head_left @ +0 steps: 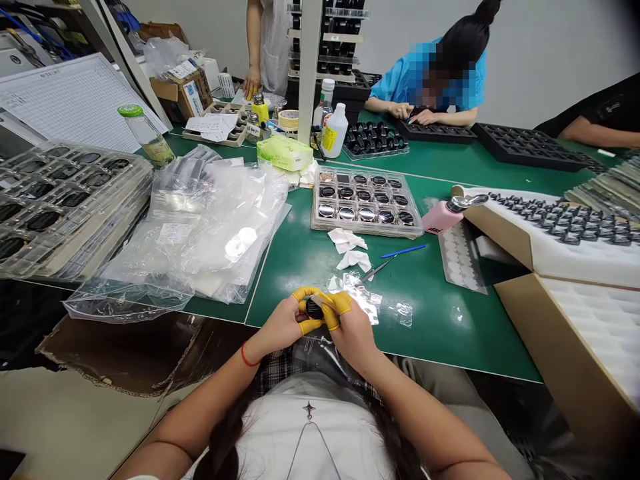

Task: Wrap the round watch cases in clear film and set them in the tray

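My left hand [287,320], in yellow finger cots, is closed around the edge of a small round black piece [314,307] that looks like a watch case. Against the right side of that piece, my right hand [347,327], also in yellow finger cots, pinches a small pale scrap [319,300], perhaps a folded wipe. Both hands are just over the table's front edge. Beyond them lie clear plastic film pieces [367,307], metal tweezers [379,268], a blue stick-like tool [403,251] and crumpled white tissues [353,260].
A clear tray of round pieces [367,197] stands ahead, beside a pink pump bottle [443,217]. Plastic bags [200,233] and stacked trays [75,200] fill the left. An open carton with white foam [595,327] is at right. A co-worker in blue [400,77] works opposite.
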A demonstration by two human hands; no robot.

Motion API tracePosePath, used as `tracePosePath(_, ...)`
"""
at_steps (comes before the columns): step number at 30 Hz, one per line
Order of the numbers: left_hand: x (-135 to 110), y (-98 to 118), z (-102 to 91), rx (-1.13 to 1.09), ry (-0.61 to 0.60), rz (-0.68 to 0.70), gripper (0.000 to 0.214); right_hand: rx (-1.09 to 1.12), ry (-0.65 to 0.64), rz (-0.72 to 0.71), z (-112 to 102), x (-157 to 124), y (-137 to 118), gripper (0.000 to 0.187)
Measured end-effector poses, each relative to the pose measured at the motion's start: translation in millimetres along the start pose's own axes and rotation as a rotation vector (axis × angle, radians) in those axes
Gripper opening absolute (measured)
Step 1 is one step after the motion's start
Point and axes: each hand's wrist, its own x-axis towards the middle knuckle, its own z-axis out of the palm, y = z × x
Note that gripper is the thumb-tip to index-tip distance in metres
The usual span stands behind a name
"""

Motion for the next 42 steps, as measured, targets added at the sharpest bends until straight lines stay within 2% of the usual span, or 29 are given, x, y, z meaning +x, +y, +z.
tracePosePath(3, 1, 1, -1.5, -0.024, -0.033, 0.010, 0.056, -0.039, -0.015, 0.043, 3, 9, 10, 0.019)
tracePosePath(7, 3, 2, -2.3, -0.018, -0.038, 0.005, 0.058, -0.010, -0.081, 0.035, -6, 22, 19, 0.018)
tracePosePath(11, 4, 1, -1.7, -0.005, -0.035, -0.003, 0.054, 0.049, -0.138, -0.122, -20, 27, 19, 0.022)
tracePosePath(14, 5, -1, -1.3, -0.031, -0.052, -0.018, 0.052, -0.041, -0.160, -0.271, -27, 24, 15, 0.026)
tracePosePath(20, 5, -1, 0.8, -0.074, -0.022, -0.025, 0.051, -0.221, -0.124, -0.361, -26, 5, 11, 0.032)
tracePosePath(24, 4, 0, 0.5, -0.037, -0.022, -0.014, 0.051, -0.216, -0.085, -0.366, -23, -8, 7, 0.030)
tracePosePath(28, 5, -1, -0.7, -0.005, -0.024, -0.001, 0.053, -0.116, -0.026, -0.337, -21, -15, 8, 0.026)
tracePosePath(31, 5, -2, 0.1, 0.013, -0.017, -0.022, 0.052, 0.063, -0.004, -0.203, -24, -14, 13, 0.021)
tracePosePath(35, 4, -3, 3.3, 0.048, 0.021, -0.028, 0.051, 0.217, 0.110, 0.002, -27, -10, 17, 0.016)
tracePosePath(39, 0, -2, 6.9, 0.125, 0.045, 0.031, 0.046, 0.157, 0.034, -0.031, -19, -11, 7, 0.015)
tracePosePath(42, -2, -3, 7.8, 0.162, 0.048, 0.081, 0.045, 0.056, 0.048, -0.097, -12, -16, -3, 0.018)
